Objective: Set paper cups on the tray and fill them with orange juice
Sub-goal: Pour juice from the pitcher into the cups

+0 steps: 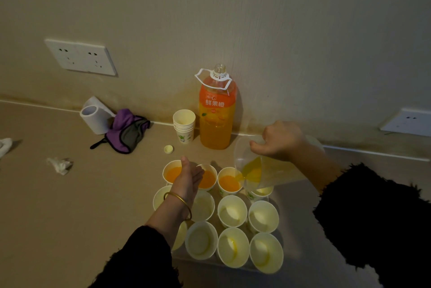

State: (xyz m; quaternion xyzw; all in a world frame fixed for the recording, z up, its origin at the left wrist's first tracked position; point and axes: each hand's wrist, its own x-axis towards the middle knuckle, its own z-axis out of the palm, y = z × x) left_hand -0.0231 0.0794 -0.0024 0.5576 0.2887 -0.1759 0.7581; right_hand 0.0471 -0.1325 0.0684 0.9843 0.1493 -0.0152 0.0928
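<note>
Pouring from the tilted clear jug gripped by the right hand, juice reaches the third cup below its fingers. The left hand, fingers straight, rests against two filled cups. The remaining cups stand empty.

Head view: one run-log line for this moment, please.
step: pouring | right hand grips tilted jug at third back cup | left hand flat over two filled cups | other cups unfilled

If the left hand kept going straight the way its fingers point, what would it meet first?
Probably the orange juice bottle: the left hand points across the filled cups toward its base. Depth is unclear, so it might pass just left of it.
</note>
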